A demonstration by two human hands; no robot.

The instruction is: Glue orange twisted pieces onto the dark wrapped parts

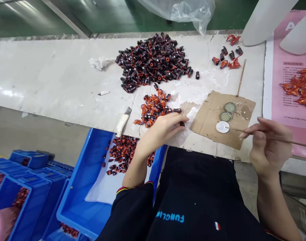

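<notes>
My right hand (272, 145) is closed around a thin wooden stick (237, 130). The stick's tip rests in a small round cap filled with white (221, 127) on a piece of cardboard (208, 115). Two more bottle caps (225, 116) with greenish-grey contents sit beside it. At the table's near edge, my left hand (168, 124) pinches a small dark plastic piece (182, 124), mostly hidden by the fingers. Just beyond that hand lies a small heap of orange-and-black pieces (155, 105).
A large pile of black pieces (153, 62) lies farther back. Orange spiky parts (303, 87) rest on a pink sheet (281, 77) at right. A taped blade (123, 122) lies left of my arm. Below, a blue bin (79, 187) holds more pieces. A second stick (241, 78) touches the cardboard.
</notes>
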